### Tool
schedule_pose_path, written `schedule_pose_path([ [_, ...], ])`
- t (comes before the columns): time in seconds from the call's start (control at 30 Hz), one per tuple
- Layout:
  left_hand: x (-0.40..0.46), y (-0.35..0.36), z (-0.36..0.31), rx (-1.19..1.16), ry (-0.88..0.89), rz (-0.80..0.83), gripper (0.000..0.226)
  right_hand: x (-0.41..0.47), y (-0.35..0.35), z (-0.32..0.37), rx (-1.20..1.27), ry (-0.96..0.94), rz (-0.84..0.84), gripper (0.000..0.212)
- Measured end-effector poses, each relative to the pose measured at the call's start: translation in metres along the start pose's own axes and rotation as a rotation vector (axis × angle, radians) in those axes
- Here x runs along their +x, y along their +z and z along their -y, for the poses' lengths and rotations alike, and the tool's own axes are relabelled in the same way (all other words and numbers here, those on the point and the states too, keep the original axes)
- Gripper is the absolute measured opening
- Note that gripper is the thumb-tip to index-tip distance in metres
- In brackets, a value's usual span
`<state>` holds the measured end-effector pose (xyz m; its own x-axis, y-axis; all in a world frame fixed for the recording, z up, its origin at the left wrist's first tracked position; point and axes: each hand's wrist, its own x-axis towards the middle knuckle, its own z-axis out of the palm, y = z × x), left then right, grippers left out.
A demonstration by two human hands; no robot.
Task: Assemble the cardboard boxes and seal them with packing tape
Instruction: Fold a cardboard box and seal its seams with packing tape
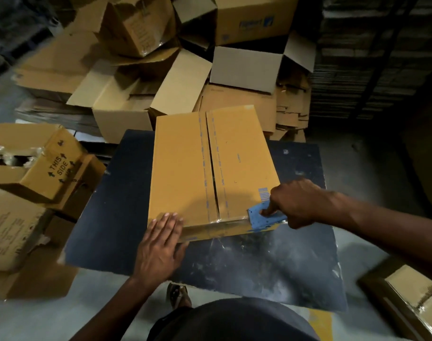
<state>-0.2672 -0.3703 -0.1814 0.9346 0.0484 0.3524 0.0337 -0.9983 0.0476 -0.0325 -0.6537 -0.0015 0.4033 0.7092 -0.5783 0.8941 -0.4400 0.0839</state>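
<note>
**Tape runs along the near edge, from the left hand toward the right**

The cardboard box [210, 168] lies flat on the dark table [271, 262], with its long axis pointing away from the person. Its two top flaps meet in a centre seam [213, 168] that runs along this same axis. The seam looks open for most of its length; no tape is visible on it beyond the near end.

A strip of clear packing tape [217, 226] lies across the near edge of the box, so it crosses the seam at a right angle. The left hand [161, 244] rests flat on the near left corner, fingers straight and together, pressing on the box where the tape begins. It holds nothing.

The right hand [296, 203] is at the near right corner. Its grip is closed around the blue tape dispenser [261, 216], with one finger through the opening of the handle. The dispenser touches the box at the right end of the strip.

So the taped line lies between the two hands, and the right hand is the one nearer to the free end. I judge that the coming move depends on this: the dispenser must cut or finish the strip at the right corner while the left hand keeps the box from sliding.

Other boxes [136, 23], open or folded, lie in a pile on the floor behind the table.
</note>
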Motion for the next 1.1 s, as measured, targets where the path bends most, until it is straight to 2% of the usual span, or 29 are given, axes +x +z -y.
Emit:
schedule_pose_path([
  [0.07,0.016,-0.004,-0.034,0.008,0.041,0.026,0.065,-0.002,0.005,-0.003,0.051,0.003,-0.030,0.068],
  [0.17,0.056,0.016,-0.087,-0.026,0.198,0.043,0.066,-0.004,0.012,-0.006,0.097,-0.004,-0.065,0.067],
  [0.23,0.077,0.031,-0.108,-0.023,0.214,0.093,0.068,-0.006,0.016,-0.008,0.120,-0.009,-0.081,0.066],
  [0.33,0.083,0.045,-0.108,0.012,0.295,0.063,0.056,-0.008,0.019,-0.013,0.134,-0.007,-0.084,0.066],
  [0.43,0.080,0.045,-0.096,0.028,0.359,0.000,0.059,-0.009,0.022,-0.012,0.118,-0.013,-0.089,0.065],
  [0.7,0.077,0.044,-0.097,-0.075,0.317,0.004,0.066,-0.047,0.036,-0.077,0.070,0.107,0.044,0.055],
  [1.0,0.076,0.045,-0.099,-0.057,0.273,0.041,0.080,-0.072,0.065,-0.124,0.144,0.185,0.124,0.059],
  [1.1,0.076,0.044,-0.097,-0.057,0.299,0.038,0.069,-0.069,0.074,-0.125,0.132,0.191,0.122,0.058],
])
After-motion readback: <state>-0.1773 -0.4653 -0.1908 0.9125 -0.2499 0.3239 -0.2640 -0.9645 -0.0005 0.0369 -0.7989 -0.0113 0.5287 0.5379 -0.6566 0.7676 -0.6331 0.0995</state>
